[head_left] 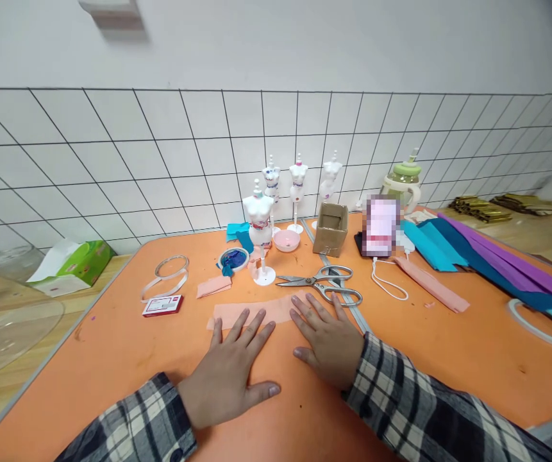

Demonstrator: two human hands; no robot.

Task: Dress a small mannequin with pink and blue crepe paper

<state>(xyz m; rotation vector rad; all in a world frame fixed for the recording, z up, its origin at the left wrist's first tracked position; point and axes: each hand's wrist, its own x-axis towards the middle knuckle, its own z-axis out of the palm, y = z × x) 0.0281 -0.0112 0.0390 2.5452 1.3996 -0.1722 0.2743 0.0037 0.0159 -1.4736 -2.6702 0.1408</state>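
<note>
A thin peach strip [251, 313], paper or cloth, lies flat across the orange table in front of me. My left hand [232, 366] rests palm down with its fingers spread, the fingertips on the strip's near edge. My right hand [326, 337] also lies flat and spread, its fingertips at the strip's right end. Just beyond it are large metal scissors [321, 281], blades pointing left. A small white dress-form mannequin [259, 218] stands upright behind the strip. A smaller folded peach piece [214, 285] lies to the left of its base.
At left are a red-and-white box [163, 306] and a clear tape loop [172, 266]. Farther back stand more mannequins, a pink bowl [286, 240], a cardboard box [331, 229] and a propped phone [380, 226]. Blue and purple strips [506, 256] cover the right side.
</note>
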